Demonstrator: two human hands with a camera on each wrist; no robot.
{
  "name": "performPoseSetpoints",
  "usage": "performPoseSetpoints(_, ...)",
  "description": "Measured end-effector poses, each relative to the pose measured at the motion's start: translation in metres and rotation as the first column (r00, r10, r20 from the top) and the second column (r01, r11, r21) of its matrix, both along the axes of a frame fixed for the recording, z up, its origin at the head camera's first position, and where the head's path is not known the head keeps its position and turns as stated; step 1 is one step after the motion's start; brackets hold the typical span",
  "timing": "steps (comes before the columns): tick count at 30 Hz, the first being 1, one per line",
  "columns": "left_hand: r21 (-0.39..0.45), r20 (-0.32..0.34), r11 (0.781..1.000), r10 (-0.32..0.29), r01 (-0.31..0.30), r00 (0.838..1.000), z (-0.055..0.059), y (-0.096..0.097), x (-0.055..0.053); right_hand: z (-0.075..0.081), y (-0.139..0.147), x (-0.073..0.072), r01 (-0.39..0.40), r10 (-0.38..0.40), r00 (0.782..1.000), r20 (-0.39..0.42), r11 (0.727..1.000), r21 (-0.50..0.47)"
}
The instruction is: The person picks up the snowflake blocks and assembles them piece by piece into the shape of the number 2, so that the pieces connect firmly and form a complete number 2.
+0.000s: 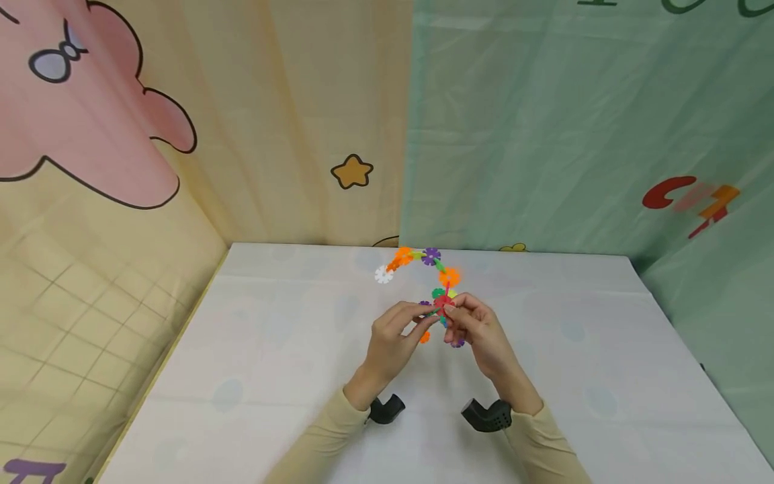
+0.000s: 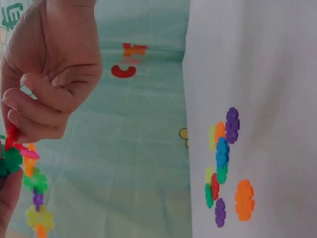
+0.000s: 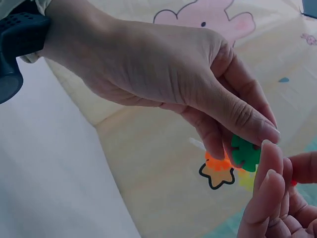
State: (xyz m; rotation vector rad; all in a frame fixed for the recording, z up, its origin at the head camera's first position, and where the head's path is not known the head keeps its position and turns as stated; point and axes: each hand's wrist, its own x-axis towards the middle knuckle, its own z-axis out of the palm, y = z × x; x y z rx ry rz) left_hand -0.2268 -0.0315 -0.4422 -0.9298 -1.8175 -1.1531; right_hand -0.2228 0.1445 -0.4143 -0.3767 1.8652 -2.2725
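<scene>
A long, plain beige fabric left sleeve (image 1: 317, 440) and a matching right sleeve (image 1: 549, 440), both softly creased, reach the wrists. The matte black, bent left wrist device (image 1: 387, 409) and its black right twin (image 1: 488, 416) have rounded housings pierced by small round holes.

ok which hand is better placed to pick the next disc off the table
Probably the left hand: it pinches a green disc, with an orange disc lying nearby. A purple disc lies by the right hand, but that one seems to hold the chain by a red disc.
</scene>
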Motion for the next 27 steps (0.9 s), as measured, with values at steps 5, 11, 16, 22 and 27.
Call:
performPoseSetpoints(5,-0.041,-0.015,0.997,0.063,-0.063,0.998,0.01,-0.002,0.008,0.001,-0.003,0.004,-0.005,0.005,1.0,-0.001,1.0,0.02)
performPoseSetpoints(11,-0.111,-0.035,0.986,0.124,-0.127,0.992,0.018,0.0,0.016,0.005,-0.011,0.01,0.078,-0.079,0.997,-0.024,0.996,-0.039)
performPoseSetpoints(16,-0.163,-0.047,0.976,0.14,-0.145,0.989,0.023,0.001,0.02,0.009,-0.015,0.013,0.135,-0.136,0.99,-0.025,0.99,-0.051)
performPoseSetpoints(22,-0.182,-0.05,0.973,0.137,-0.144,0.989,0.023,0.001,0.019,0.009,-0.016,0.015,0.149,-0.15,0.988,-0.024,0.987,-0.053)
performPoseSetpoints(27,-0.191,-0.072,0.969,0.144,-0.155,0.987,0.02,0.002,0.017,0.01,-0.016,0.015,0.174,-0.176,0.984,-0.018,0.983,-0.058)
